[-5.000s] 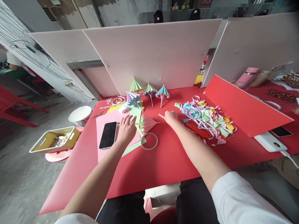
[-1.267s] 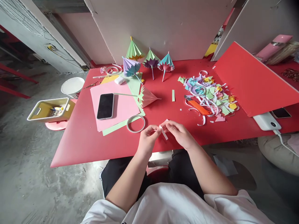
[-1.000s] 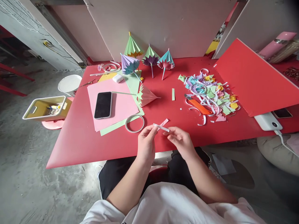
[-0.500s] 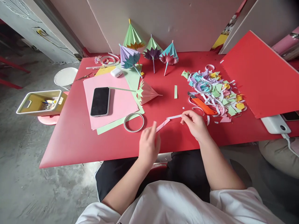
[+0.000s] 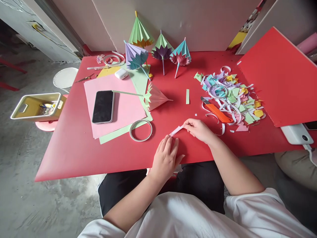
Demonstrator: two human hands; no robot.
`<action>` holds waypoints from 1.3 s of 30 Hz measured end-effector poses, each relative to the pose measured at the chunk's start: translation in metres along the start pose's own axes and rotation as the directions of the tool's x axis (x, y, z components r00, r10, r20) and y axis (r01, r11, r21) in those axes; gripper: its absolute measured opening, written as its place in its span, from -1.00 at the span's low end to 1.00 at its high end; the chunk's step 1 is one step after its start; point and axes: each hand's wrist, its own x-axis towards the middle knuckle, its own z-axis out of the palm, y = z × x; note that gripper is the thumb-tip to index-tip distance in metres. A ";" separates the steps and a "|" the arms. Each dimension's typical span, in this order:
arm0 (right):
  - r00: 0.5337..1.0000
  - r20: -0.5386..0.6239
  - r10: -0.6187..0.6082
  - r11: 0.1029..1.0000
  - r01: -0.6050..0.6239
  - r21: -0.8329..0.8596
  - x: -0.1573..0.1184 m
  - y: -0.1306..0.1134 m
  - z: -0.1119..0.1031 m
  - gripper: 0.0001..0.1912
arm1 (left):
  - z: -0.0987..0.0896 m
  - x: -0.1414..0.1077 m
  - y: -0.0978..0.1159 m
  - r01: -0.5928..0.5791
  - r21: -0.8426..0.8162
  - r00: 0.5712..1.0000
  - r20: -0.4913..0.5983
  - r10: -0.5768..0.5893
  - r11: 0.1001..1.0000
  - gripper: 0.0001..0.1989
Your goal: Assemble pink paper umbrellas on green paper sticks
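A narrow pink paper strip (image 5: 176, 131) lies slantwise on the red table between my hands. My left hand (image 5: 166, 158) rests flat with fingers spread, its fingertips on the strip's near end. At the far end, my right hand (image 5: 198, 130) is closed in a pinch on a white tape strip, mostly hidden by the fingers. A roll of tape (image 5: 141, 131) lies left of my hands, partly over green paper. Beyond it, a pink folded-paper umbrella (image 5: 158, 96) rests on its side. A short green paper strip (image 5: 187, 96) is farther back.
Several paper umbrellas (image 5: 162, 53) lean near the wall. Paper scraps (image 5: 235, 96) and an orange utility knife (image 5: 219, 113) lie at right, before a red board (image 5: 279, 79). At left are a phone (image 5: 103, 106), pink paper (image 5: 123, 107) and an earbud case (image 5: 121, 74).
My left hand has come down from above the table and pressed its fingers onto the pink strip's near end. My right hand has moved left and nearer, closer to the strip.
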 end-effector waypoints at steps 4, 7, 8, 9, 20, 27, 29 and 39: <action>0.999 0.035 0.007 0.999 -0.005 -0.049 0.004 -0.004 -0.004 -0.76 | 0.001 0.000 0.000 -0.004 0.002 1.000 0.001 0.004 1.000 -0.46; 0.999 0.047 0.004 0.998 -0.001 -0.067 0.004 -0.006 -0.005 -0.75 | 0.002 0.000 0.000 -0.001 -0.003 1.000 -0.002 0.001 1.000 -0.46; 0.999 0.049 0.005 0.998 -0.002 -0.070 0.004 -0.007 -0.005 -0.75 | 0.002 0.000 0.000 0.002 -0.005 1.000 -0.004 -0.002 1.000 -0.47; 0.999 0.050 0.008 0.997 -0.005 -0.071 0.005 -0.007 -0.005 -0.75 | 0.002 0.000 0.000 0.004 -0.006 1.000 -0.005 -0.004 1.000 -0.47; 0.998 0.066 0.018 0.996 -0.012 -0.088 0.008 -0.001 -0.002 -0.72 | 0.000 0.000 0.000 -0.003 -0.002 1.000 -0.013 0.003 1.000 -0.48; 0.999 0.044 -0.002 0.988 0.008 -0.152 0.007 -0.007 -0.002 -0.73 | 0.001 0.000 0.000 0.000 0.001 1.000 -0.014 0.001 1.000 -0.49; 0.999 0.031 -0.008 0.986 0.013 -0.169 0.007 -0.009 -0.001 -0.74 | 0.001 0.000 0.000 0.003 0.005 1.000 -0.013 -0.002 1.000 -0.49; 0.999 -0.007 -0.035 0.965 0.032 -0.261 0.006 -0.012 0.001 -0.80 | -0.003 0.005 -0.001 -0.019 0.045 0.999 0.033 0.017 0.999 -0.51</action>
